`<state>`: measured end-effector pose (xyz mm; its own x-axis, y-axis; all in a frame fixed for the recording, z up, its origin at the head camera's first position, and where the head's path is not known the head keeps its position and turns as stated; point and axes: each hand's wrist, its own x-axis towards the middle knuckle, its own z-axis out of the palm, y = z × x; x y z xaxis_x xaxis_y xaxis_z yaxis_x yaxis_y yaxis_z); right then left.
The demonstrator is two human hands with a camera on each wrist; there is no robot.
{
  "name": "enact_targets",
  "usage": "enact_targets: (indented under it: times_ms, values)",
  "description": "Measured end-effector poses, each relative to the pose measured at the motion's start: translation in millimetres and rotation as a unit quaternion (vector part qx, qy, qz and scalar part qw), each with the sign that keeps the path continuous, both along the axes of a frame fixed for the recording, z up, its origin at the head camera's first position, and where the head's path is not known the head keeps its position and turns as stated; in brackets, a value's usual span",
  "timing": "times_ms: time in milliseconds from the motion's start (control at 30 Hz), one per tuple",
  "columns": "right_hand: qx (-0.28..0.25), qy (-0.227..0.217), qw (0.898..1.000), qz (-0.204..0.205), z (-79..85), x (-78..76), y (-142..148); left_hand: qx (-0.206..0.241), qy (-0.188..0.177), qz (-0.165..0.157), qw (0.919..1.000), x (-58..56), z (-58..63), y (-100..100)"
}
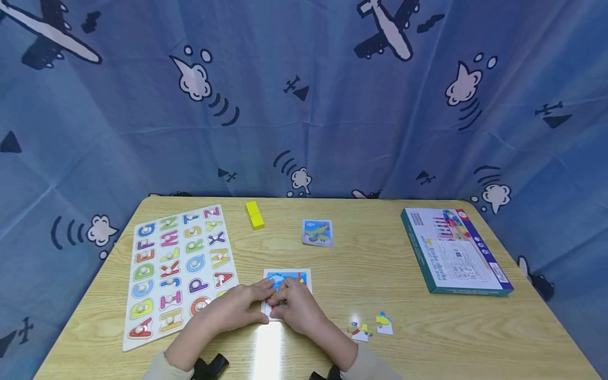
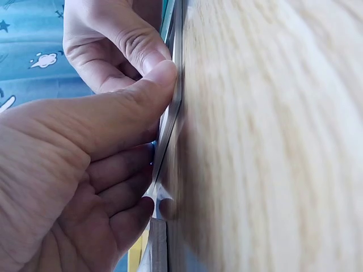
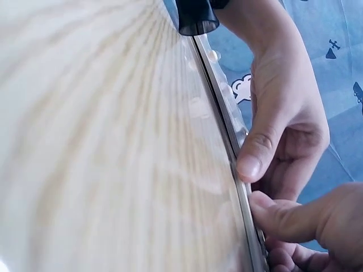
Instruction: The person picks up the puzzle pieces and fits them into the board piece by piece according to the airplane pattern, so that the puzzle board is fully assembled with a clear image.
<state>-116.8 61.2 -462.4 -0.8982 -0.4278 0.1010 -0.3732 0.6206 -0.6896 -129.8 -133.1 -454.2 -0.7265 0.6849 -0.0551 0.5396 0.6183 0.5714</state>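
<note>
A small picture puzzle in a white frame (image 1: 306,274) lies flat near the table's front, largely covered by both hands. Over its left side my left hand (image 1: 233,307) spreads its fingers, thumb at the near edge. The left wrist view shows that thumb resting along the thin board's edge. My right hand (image 1: 298,307) bends its fingers over the middle of the puzzle, thumb and forefinger pinching a puzzle piece that they mostly hide. Two loose puzzle pieces, one yellow and red (image 1: 359,330) and one yellow and blue (image 1: 384,323), lie right of the right forearm.
On the left lies a white alphabet board (image 1: 158,285) with knobbed letters, close to my left forearm. A yellow block (image 1: 255,215) and a small airplane picture card (image 1: 317,233) are farther back. At the right sits a flat box (image 1: 456,253). A blue curtain (image 1: 304,105) hangs behind the table.
</note>
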Motion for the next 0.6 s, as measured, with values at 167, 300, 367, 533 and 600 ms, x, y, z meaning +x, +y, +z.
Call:
enact_targets:
  times_ms: [167,300,367,533,600]
  values:
    - [0.019,-0.007,1.000,-0.003,3.3,4.6,-1.5,-0.001,-0.002,0.000,1.0000,0.6,0.1,-0.2]
    - [0.043,-0.006,0.999,0.022,4.1,5.5,1.5,-0.001,-0.005,0.002,1.0000,1.6,0.9,-0.4]
    - [0.050,0.001,0.998,0.041,4.2,4.9,4.0,-0.001,-0.005,0.002,1.0000,2.0,1.1,-0.4]
    - [0.063,0.032,0.995,0.071,2.2,1.6,8.5,0.001,-0.003,0.002,1.0000,1.8,1.8,0.0]
    - [0.075,0.064,0.992,0.076,1.1,1.1,9.2,-0.001,-0.002,0.003,1.0000,1.3,2.4,0.2]
